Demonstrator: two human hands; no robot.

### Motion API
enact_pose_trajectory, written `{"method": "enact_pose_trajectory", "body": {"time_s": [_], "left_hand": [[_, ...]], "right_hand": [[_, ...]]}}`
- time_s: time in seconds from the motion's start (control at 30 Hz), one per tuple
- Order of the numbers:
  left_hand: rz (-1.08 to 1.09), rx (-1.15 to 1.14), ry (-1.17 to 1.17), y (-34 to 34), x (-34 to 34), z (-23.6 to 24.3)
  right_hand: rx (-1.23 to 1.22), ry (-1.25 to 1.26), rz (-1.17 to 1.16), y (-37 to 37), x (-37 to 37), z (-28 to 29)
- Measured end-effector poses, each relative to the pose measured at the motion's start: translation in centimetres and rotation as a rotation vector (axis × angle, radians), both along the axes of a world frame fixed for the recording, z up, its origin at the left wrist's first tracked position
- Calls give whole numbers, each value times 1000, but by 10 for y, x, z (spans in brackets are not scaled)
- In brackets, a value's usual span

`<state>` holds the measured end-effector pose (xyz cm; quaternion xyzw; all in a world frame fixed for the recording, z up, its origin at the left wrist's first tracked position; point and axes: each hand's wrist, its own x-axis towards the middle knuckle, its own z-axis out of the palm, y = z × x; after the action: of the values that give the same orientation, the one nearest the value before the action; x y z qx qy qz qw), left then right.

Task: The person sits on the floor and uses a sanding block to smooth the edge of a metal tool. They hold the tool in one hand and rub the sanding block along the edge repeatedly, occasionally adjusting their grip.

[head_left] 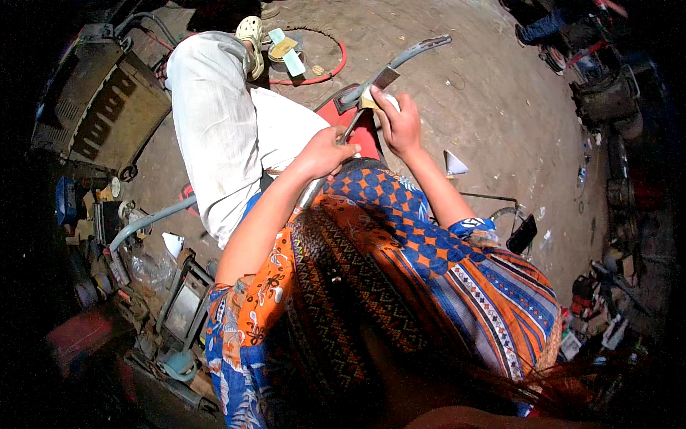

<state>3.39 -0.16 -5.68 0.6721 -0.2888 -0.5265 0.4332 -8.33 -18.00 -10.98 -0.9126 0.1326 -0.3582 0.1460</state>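
Where hands (325,152) (402,127) work, metal rod (310,193), slanting forward-right

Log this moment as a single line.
left hand: gripping metal rod | right hand: holding yellow-and-white paper at rod | floor: white scrap

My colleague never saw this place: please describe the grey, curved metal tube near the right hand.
Find the white cloth trousers, then the right hand to their right. The grey, curved metal tube extends above the hand; unlike the similar tube left of the trousers, it points upper right.
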Motion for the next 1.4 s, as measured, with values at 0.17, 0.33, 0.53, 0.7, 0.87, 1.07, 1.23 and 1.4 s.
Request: {"method": "enact_pose_trajectory", "body": {"time_s": [0.17,0.33,0.53,0.7,0.87,1.07,1.23,1.4], "left_hand": [[16,-16,-16,-1,-2,0],[12,-24,2,2,1,-2],[8,-35,15,0,0,-1],[28,-33,39,3,1,0],[23,-17,41,1,1,0],[25,-79,46,2,-1,4],[29,-45,31,2,-1,0],[6,-91,66,2,3,-4]], "right_hand": [[-91,-99,-67,-2,1,13],[-189,-115,-7,-8,13,21],[643,-153,172,37,2,-3],[492,12,269,41,-5,18],[466,131,110,24,6,32],[673,329,444,39,-10,51],[541,222,153,22,2,43],[639,265,490,36,-9,39]]}}
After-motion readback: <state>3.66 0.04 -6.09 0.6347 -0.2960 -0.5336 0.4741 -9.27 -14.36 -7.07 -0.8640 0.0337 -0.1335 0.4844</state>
